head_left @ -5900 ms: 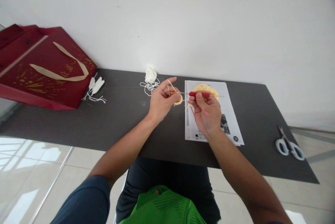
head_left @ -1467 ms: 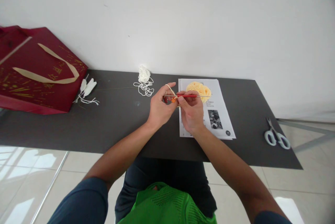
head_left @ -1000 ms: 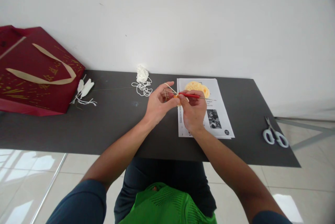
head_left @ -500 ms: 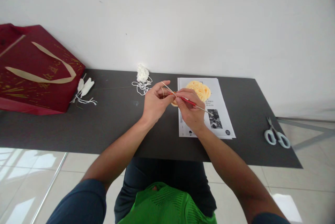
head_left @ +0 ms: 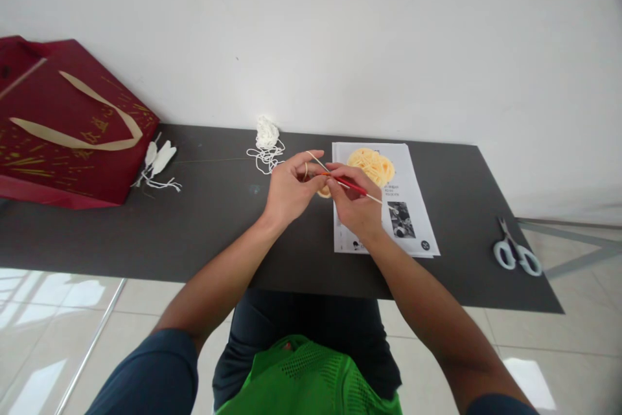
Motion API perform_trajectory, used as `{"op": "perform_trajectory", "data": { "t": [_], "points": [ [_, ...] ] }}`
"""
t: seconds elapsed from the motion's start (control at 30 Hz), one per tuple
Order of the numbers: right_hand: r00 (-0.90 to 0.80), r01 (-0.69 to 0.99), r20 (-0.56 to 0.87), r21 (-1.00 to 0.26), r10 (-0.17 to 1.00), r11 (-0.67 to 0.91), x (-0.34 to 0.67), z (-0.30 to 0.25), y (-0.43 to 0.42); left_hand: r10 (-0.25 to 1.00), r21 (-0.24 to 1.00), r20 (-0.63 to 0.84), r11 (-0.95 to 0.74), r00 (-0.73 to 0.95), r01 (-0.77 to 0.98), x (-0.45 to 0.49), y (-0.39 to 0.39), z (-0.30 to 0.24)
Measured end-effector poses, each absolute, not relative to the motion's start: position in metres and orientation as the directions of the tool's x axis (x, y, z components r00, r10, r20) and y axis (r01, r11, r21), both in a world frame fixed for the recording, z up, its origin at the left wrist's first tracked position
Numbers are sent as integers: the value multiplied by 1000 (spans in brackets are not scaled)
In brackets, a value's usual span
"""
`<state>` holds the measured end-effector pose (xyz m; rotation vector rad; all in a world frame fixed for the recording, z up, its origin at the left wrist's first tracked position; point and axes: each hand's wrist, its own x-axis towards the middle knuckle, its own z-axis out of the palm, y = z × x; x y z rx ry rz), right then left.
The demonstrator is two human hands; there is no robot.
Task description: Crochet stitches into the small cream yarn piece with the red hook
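My right hand (head_left: 358,201) grips a crochet hook (head_left: 352,186) with a red handle, its tip pointing left toward my other hand. My left hand (head_left: 291,190) pinches a small yellow-orange crochet piece (head_left: 324,192), mostly hidden behind the fingers. A strand of yarn (head_left: 317,160) runs over the raised left index finger, and another loop circles a finger below it. Both hands meet just above the dark table. Behind the right hand, a pale yellow yarn ball (head_left: 373,168) rests on printed sheets of paper (head_left: 420,234).
White yarn (head_left: 267,134) lies in a loose heap near the wall. At left, white crocheted pieces (head_left: 161,157) with trailing ends sit beside a dark red gift bag (head_left: 72,136). Scissors (head_left: 516,252) lie at the right end of the dark table (head_left: 208,208).
The crochet hook has tilted slightly and shifted in my right fingers. Both hands stay close together around the work; the whole view has moved a little.
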<state>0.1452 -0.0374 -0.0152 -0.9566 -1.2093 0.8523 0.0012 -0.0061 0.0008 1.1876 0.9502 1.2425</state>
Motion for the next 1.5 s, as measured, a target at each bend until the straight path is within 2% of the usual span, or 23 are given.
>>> {"op": "perform_trajectory", "data": {
  "t": [0.1,0.3,0.7,1.03,1.13,1.33,1.5],
  "points": [
    [142,-67,318,-942,937,330,149,-12,-35,981,962,40,13,188,-272,-1,-4,2],
    [66,123,358,-929,931,349,159,-9,-32,967,948,-7,87,254,-307,-8,1,3],
    [53,221,402,-897,914,381,157,-13,-29,980,973,14,32,197,-228,-6,-1,7],
    [-33,294,401,-872,916,392,160,-15,-30,980,963,28,27,197,-269,-5,0,2],
    [-17,266,357,-899,934,349,160,-14,-30,977,973,69,-22,200,-228,-5,0,1],
    [69,124,162,-980,984,153,155,-11,-29,948,973,222,-229,226,3,-5,-1,-1],
    [57,121,147,-983,988,139,155,-5,-30,906,934,325,-353,272,58,-7,1,-4]
  ]
}}
